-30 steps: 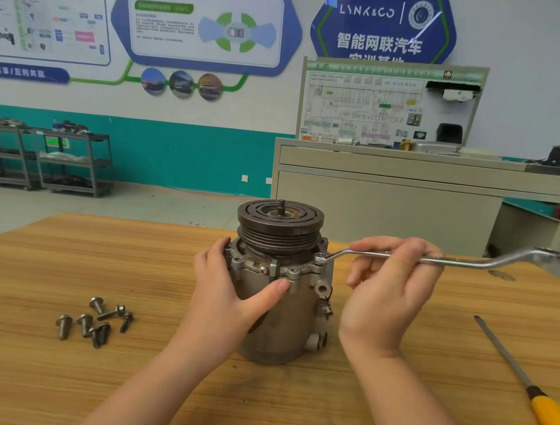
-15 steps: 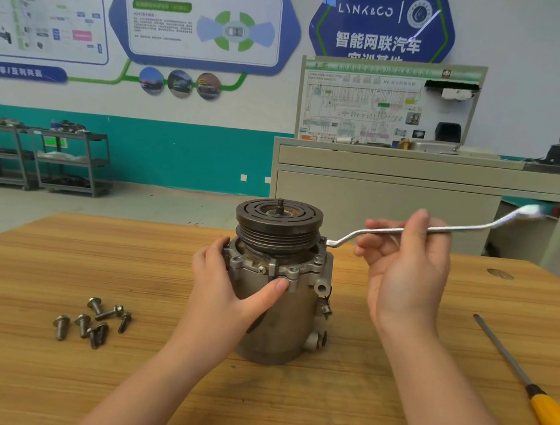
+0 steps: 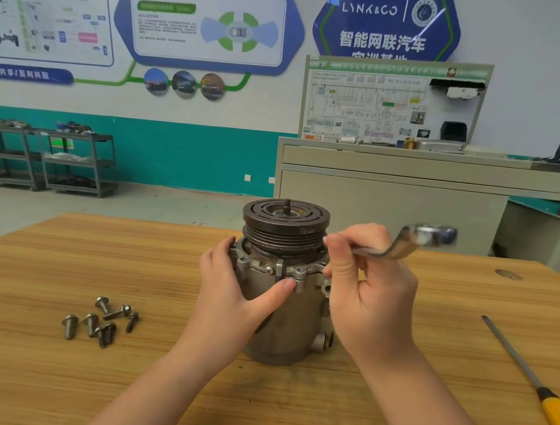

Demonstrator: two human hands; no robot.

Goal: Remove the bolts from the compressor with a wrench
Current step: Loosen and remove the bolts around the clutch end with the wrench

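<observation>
Compressor (image 3: 280,314): stands upright on the wooden table (image 3: 64,261), mid-table, pulley end up.
Left hand (image 3: 230,296): fingers curled round the compressor's left side, thumb pressed to the front flange.
Right hand (image 3: 369,294): just right of the compressor, fingers closed round the wrench (image 3: 401,245) shaft.
Wrench: blurred, its far end rising to the right; I cannot tell whether its near end sits on a bolt.
Loose bolts (image 3: 103,320): a small heap on the table, well left of the compressor.
Screwdriver (image 3: 534,380): yellow handle, lying at the near right edge.
</observation>
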